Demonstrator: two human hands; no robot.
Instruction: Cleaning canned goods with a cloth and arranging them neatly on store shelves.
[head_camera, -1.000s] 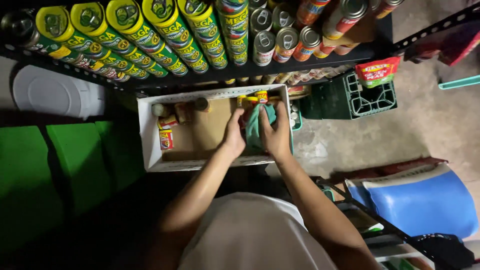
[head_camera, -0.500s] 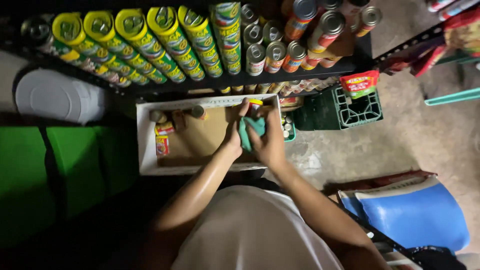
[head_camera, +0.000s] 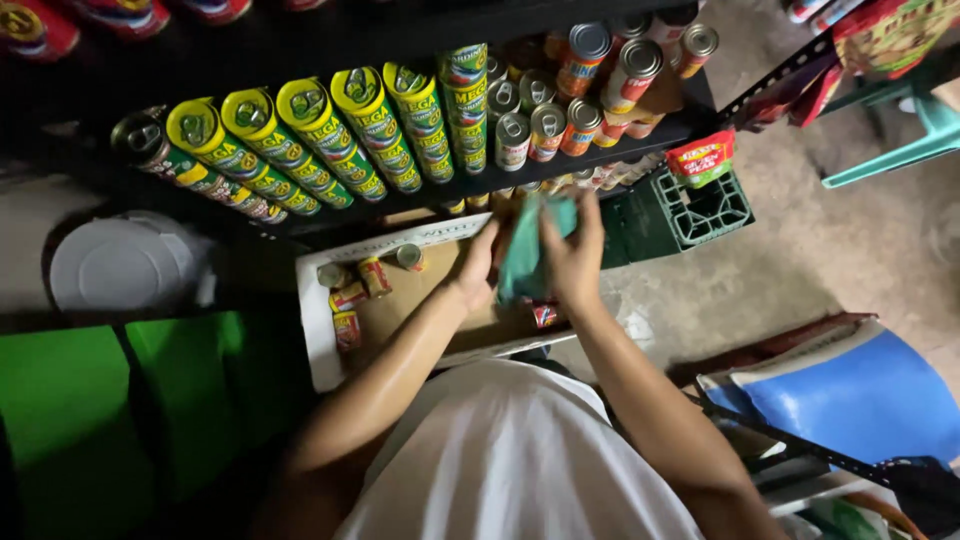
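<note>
Dim, shadowed left; hands motion-blurred.

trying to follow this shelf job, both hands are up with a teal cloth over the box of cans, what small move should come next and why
Probably finish wiping whatever the teal cloth wraps: the left hand and right hand pinch it between them above the cardboard box, where loose cans lie. The cloth hides what is inside.

We are seeing matt teal cloth between our hands, glossy metal cans above, matt cardboard box below.
</note>
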